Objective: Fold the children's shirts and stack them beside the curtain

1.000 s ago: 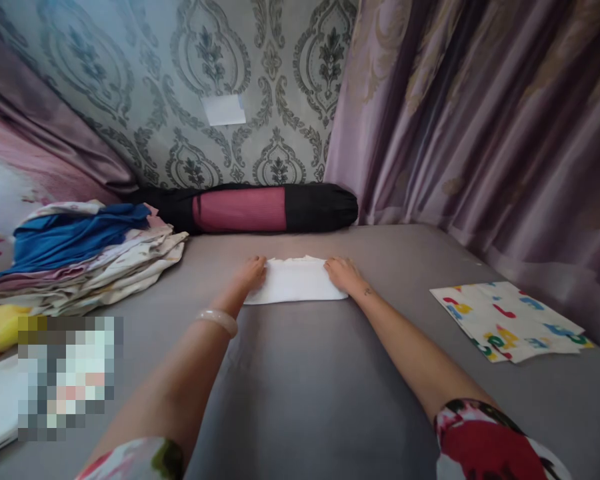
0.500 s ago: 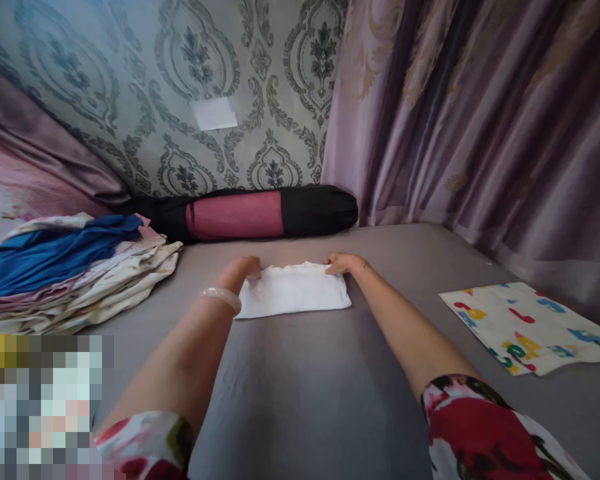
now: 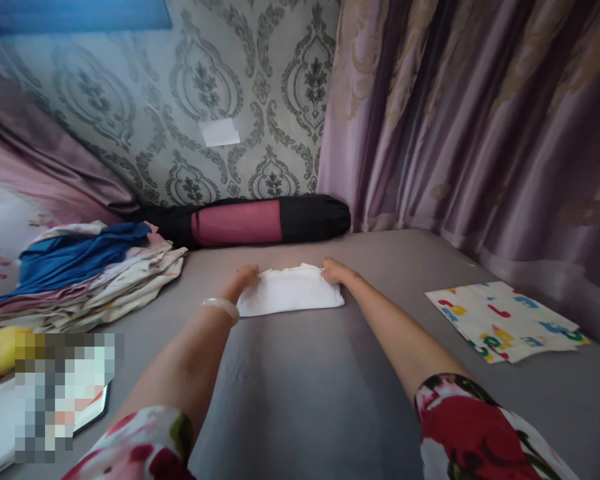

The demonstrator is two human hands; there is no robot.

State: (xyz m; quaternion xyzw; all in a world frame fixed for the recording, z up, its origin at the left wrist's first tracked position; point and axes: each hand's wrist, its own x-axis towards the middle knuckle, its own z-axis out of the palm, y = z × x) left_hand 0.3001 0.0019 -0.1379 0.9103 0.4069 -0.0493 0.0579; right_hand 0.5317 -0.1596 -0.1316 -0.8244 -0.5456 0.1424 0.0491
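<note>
A folded white cloth (image 3: 290,293) lies flat on the grey bed sheet (image 3: 300,387) in front of me; its exact kind I cannot make out. My left hand (image 3: 247,275), below a pale bangle on the wrist, is closed on the cloth's far left corner. At the far right corner, my right hand (image 3: 334,271) pinches the cloth's edge between thumb and fingers. The cloth's far edge looks slightly uneven between the two hands.
A pile of clothes (image 3: 90,260) with a blue piece on top lies at left. Below it are a yellow item (image 3: 3,350) and a partly blurred-out pale object. A folded letter-print cloth (image 3: 505,320) lies at right. A black and pink roll (image 3: 237,222) lines the wall.
The view has tilted up and shifted a little. Both hands keep their hold at the far corners of the white cloth, which lies nearly as before.
</note>
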